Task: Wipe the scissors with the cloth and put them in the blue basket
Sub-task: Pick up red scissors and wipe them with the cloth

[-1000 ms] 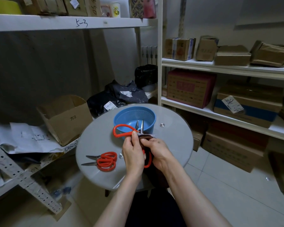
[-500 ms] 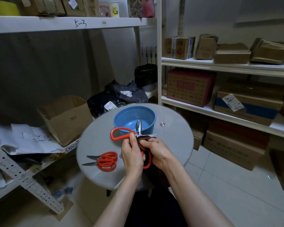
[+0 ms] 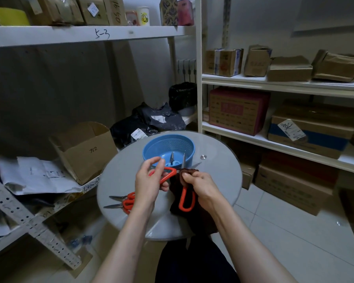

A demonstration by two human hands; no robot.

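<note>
Left hand (image 3: 149, 180) grips one red handle of the open scissors (image 3: 181, 198); right hand (image 3: 200, 186) pinches the cloth (image 3: 189, 172) at their pivot. Wiping appears in progress. Second pair (image 3: 124, 202) lies on counter (image 3: 217, 180). Blue basket (image 3: 151, 147) beyond looks empty; placement outstanding

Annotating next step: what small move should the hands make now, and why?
Likely slide the cloth up the blade toward its tip. The right hand pinches the cloth at the blade's base, the left hand holds one handle, the scissors are open, and the blade above the cloth is bare.
</note>
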